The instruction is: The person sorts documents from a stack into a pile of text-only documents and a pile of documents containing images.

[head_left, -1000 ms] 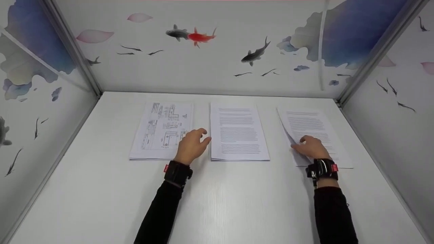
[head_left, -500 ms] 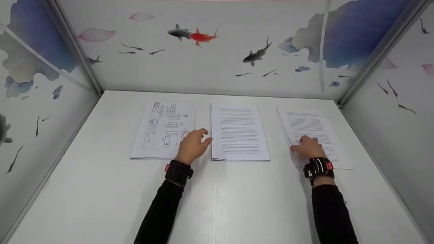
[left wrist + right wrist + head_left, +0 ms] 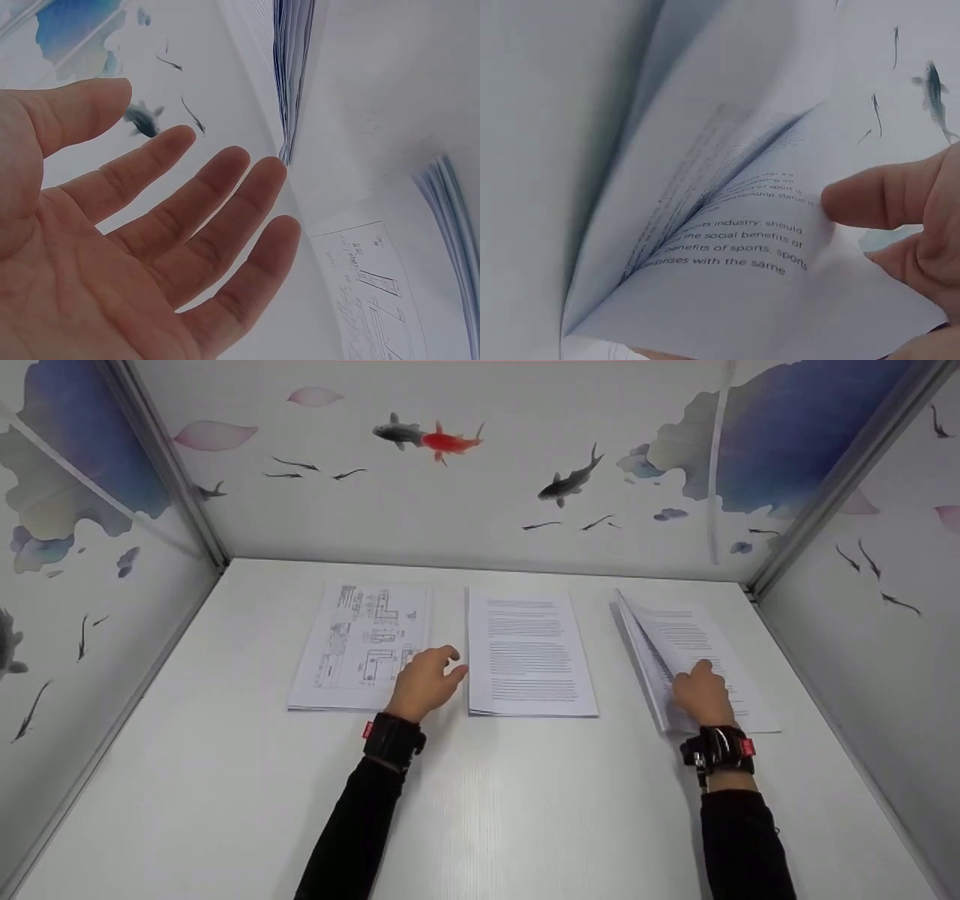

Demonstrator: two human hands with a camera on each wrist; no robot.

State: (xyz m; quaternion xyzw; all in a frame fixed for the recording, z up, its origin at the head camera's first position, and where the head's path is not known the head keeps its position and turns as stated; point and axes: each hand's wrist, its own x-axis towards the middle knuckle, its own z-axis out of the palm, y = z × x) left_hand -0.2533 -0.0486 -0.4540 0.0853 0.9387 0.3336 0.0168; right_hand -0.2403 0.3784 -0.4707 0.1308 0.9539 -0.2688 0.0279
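Observation:
Three stacks of paper lie side by side on the white table. The left stack [image 3: 337, 660] has a technical drawing on top. Printed text covers the middle stack [image 3: 532, 656] and the right stack [image 3: 739, 690]. With spread, relaxed fingers, my left hand [image 3: 426, 682] is over the right edge of the drawing stack, near the middle one; its palm [image 3: 97, 277] shows bare in the left wrist view. My right hand [image 3: 705, 696] pinches a sheet [image 3: 735, 300] of the right stack, whose left edge is raised and bent over. Some fingers are hidden by the paper.
White walls printed with fish and blue shapes enclose the white table [image 3: 465, 810] at the back and both sides. A black camera band [image 3: 394, 744] is strapped on the left wrist, another band [image 3: 718, 748] on the right.
My right hand has shifted slightly right and curled more, and the right stack's left edge has lifted and bent over after lying flatter. My left hand has stayed in place.

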